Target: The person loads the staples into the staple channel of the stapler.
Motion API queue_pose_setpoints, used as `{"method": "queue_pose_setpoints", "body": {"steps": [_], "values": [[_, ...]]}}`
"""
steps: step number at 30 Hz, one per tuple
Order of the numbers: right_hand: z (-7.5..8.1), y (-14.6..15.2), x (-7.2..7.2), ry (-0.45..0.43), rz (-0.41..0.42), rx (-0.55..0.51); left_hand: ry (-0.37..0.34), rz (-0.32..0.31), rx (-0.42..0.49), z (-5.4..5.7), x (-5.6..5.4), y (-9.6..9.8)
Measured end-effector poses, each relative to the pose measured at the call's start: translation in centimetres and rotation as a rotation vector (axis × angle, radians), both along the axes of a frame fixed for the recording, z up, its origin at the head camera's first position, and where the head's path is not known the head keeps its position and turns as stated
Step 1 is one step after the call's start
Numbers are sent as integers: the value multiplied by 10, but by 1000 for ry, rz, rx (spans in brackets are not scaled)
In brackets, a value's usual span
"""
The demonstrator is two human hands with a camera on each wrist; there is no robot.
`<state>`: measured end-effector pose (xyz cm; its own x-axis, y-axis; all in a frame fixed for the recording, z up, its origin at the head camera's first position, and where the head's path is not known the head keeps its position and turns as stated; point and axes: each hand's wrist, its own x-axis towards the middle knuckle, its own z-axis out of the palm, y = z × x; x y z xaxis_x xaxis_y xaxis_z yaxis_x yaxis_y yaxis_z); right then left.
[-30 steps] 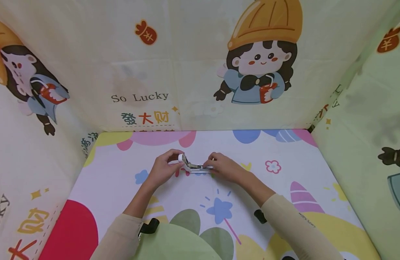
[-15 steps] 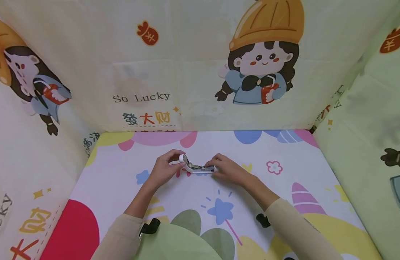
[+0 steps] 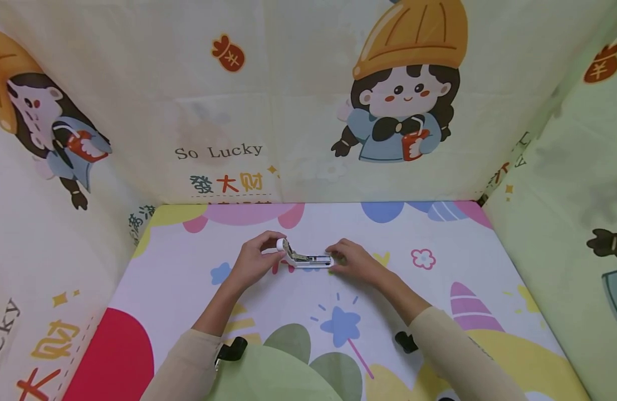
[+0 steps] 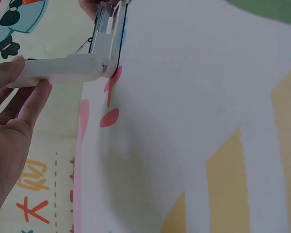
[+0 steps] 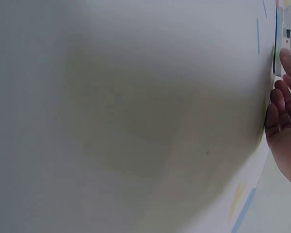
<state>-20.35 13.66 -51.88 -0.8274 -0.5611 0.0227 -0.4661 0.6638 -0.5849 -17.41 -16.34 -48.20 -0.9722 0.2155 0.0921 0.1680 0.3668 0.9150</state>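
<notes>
A white stapler [image 3: 311, 262] lies on the tabletop, its top swung up at the left so that the metal staple channel shows. My left hand [image 3: 253, 259] pinches the raised top [image 4: 63, 69] between thumb and fingers. At the other end my right hand [image 3: 356, 262] has its thumb and forefinger about the base's tip, on the near and far sides. The right wrist view shows the thumb against the base [image 5: 278, 43], the other fingers curled below it. Whether every right fingertip touches the stapler cannot be seen.
A printed cloth [image 3: 383, 301] with coloured shapes covers the table. Cream fabric walls [image 3: 298, 111] with cartoon figures stand at the back and both sides. Dark wrist-mounted pieces [image 3: 231, 349] show by both sleeves.
My right fingers have drawn back rightward from over the staple channel to the base's end, baring more of the channel. The left hand keeps its grip on the raised top.
</notes>
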Motion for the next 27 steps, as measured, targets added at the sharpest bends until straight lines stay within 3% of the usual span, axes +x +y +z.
{"method": "queue_pose_setpoints", "body": {"steps": [11,19,27], "values": [[-8,0,-3,47,20,-13,-14,-22,21,2,0,3],[-13,-2,-4,1,-13,-19,-19,-33,29,1,-1,7],[-9,-3,-3,-42,-43,-20,-1,-27,-32,7,-2,13]]}}
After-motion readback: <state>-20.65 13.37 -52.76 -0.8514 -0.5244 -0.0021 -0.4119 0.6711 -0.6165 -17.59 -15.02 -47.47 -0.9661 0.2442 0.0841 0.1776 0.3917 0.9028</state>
